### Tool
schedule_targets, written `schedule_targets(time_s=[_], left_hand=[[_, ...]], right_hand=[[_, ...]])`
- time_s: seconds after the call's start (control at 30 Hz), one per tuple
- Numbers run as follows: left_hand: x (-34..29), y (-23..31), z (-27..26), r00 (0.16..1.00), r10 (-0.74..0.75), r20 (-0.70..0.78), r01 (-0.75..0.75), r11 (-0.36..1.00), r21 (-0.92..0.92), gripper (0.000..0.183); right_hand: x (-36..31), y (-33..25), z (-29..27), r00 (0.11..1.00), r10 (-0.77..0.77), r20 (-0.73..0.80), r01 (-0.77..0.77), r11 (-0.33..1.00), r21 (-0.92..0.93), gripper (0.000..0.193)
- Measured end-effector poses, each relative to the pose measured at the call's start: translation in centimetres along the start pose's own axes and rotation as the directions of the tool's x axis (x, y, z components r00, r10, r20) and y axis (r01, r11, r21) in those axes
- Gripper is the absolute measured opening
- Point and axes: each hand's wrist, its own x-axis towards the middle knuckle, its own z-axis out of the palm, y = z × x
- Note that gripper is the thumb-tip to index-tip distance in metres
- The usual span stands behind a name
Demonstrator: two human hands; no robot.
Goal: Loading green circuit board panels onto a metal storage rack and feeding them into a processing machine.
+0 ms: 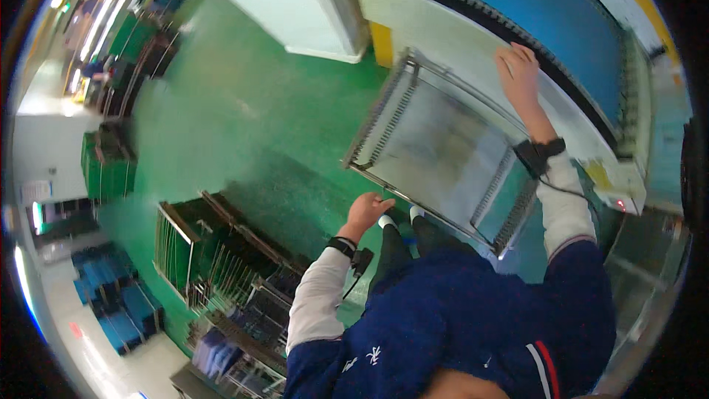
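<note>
1. Gripping the near rail of a metal rack [436,140], the left hand [367,209] sits at about 6 o'clock on the rack's frame, its fingers curled over the edge.
2. The right hand [518,72] rests at the rack's far side, near 1 o'clock, with fingers stretched fairly flat against the top rail; whether they wrap round it, I cannot tell.
3. The rack is a rectangular open frame with slotted, comb-like side walls and a grey sheet-like middle. It is held tilted between both hands, above the green floor [244,103].
4. Just beyond the rack, at 1 o'clock, stands a pale machine [480,37] with a blue panel [546,15] edged by a toothed black strip.
5. Each wrist carries a black band [341,245] with a small device and a thin cable running down the white sleeve.
6. The person's white shoes [387,221] show just below the rack's near rail.
7. At 8 o'clock, well apart from the hands, more slotted racks [214,251] stand on the floor, some holding dark boards.
8. Blue bins [122,303] lie further out at 8 o'clock.
</note>
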Motion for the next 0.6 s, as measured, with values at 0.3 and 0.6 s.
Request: schedule_targets(time_s=[0.3,0.6], left_hand=[[3.4,-2.4,3.6,0.960,0.061,-0.275,-0.062,0.998,0.004,0.036],[3.8,-2.0,6.4,0.949,-0.282,-0.143,0.066,0.618,-0.783,0.036]], right_hand=[[-5.8,0.4,12.3,0.934,0.012,0.358,-0.109,0.962,0.252,0.022],[-6.1,7.9,27.3,0.632,0.306,0.712,-0.417,0.909,-0.021,0.059]])
